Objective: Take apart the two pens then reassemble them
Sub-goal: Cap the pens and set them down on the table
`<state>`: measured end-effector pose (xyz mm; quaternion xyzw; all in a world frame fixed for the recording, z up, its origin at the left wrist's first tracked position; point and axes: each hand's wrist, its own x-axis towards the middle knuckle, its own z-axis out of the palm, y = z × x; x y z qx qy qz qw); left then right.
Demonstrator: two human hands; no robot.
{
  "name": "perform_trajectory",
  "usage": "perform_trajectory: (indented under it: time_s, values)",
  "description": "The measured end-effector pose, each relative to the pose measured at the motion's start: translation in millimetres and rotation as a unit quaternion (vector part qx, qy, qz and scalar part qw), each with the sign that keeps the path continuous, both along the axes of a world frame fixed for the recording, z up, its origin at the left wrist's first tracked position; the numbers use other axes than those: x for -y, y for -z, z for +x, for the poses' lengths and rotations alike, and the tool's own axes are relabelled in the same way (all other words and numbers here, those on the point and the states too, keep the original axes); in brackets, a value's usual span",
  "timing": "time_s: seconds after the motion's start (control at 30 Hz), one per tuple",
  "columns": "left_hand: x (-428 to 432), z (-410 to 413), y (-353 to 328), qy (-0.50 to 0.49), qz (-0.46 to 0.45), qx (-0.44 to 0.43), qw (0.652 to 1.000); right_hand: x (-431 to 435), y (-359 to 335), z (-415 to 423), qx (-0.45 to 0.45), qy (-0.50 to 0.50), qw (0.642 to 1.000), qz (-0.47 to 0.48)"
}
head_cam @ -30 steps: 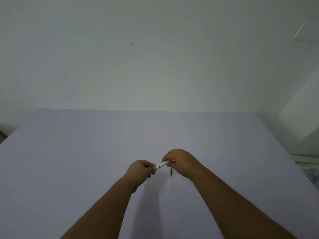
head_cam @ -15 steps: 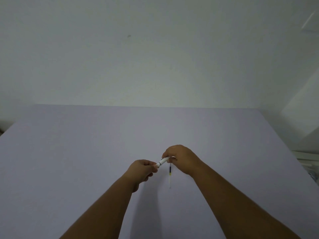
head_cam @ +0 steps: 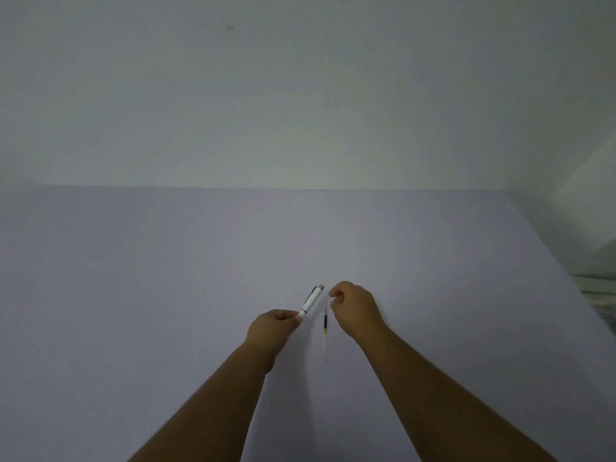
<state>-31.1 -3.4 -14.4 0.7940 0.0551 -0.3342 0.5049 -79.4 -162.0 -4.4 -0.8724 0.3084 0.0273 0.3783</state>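
My left hand pinches the lower end of a white pen barrel, which slants up and to the right above the table, its dark clip end on top. My right hand hovers just right of the barrel, apart from it, with the fingers curled in and thumb against forefinger; nothing shows between them. A thin ink refill, dark at its upper part with a yellow band and clear below, lies on the table between my two hands, pointing away from me. No second pen is visible.
The pale lilac table stretches wide to the left and far side and meets a plain white wall. Its right edge runs diagonally, with light-coloured objects beyond it.
My right hand has let go of the pen barrel's upper end and moved a little right. The left hand now holds the barrel alone, tilted more upright. The camera view tipped upward.
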Motion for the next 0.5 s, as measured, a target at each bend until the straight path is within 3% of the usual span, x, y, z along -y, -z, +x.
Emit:
perform_trajectory:
  time_s: [0.1,0.5]
  values:
    - [8,-4,16,-0.010,0.034,0.025,0.999,-7,23,-6,-0.055,0.038,0.997,0.029]
    - [28,-7,45,0.018,0.121,0.096,0.988,-25,53,-6,-0.090,0.075,0.993,0.019]
